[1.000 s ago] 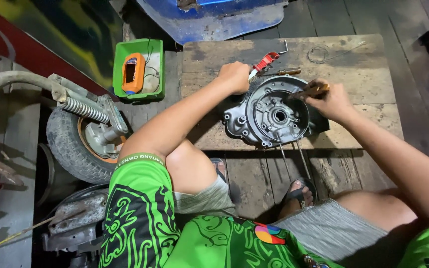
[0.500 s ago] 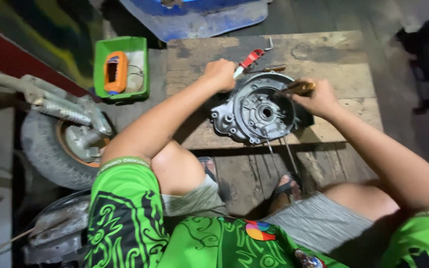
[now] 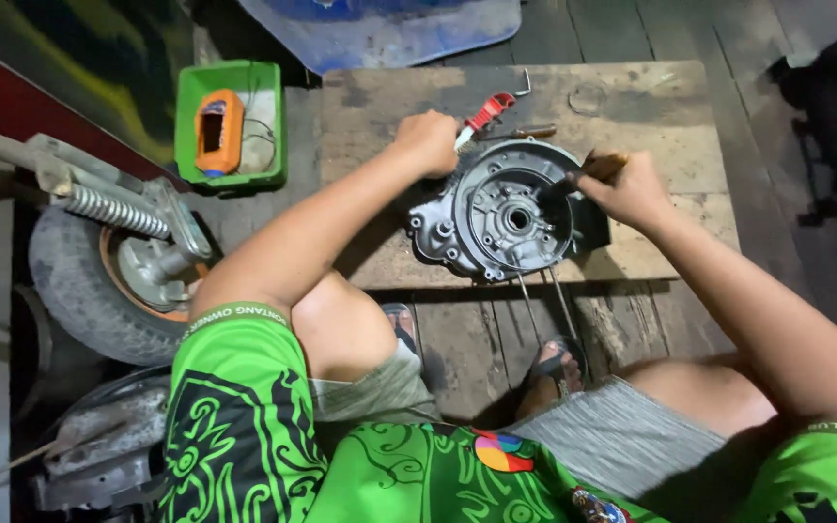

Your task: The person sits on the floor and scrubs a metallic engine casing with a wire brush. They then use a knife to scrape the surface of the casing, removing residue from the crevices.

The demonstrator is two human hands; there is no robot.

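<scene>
A grey metal engine cover (image 3: 506, 218) lies on a worn wooden board (image 3: 670, 145) in front of me. My left hand (image 3: 430, 141) is closed on its upper left rim, steadying it. My right hand (image 3: 629, 186) grips a brush (image 3: 573, 180) with a wooden handle, and the dark bristles touch the cover's inner right side. Just beyond the cover lie red-handled pliers (image 3: 484, 114) and a thin brown-handled tool (image 3: 525, 133).
A green tray (image 3: 232, 121) with an orange device stands at the left of the board. A small wheel with a spring shock absorber (image 3: 108, 252) lies at the far left. A blue sheet (image 3: 389, 29) is beyond the board. Two thin rods (image 3: 546, 305) stick out toward my feet.
The view has shifted a little to the left and down. My right hand with the brush moved slightly down along the cover's right side. My left hand stays on the rim.
</scene>
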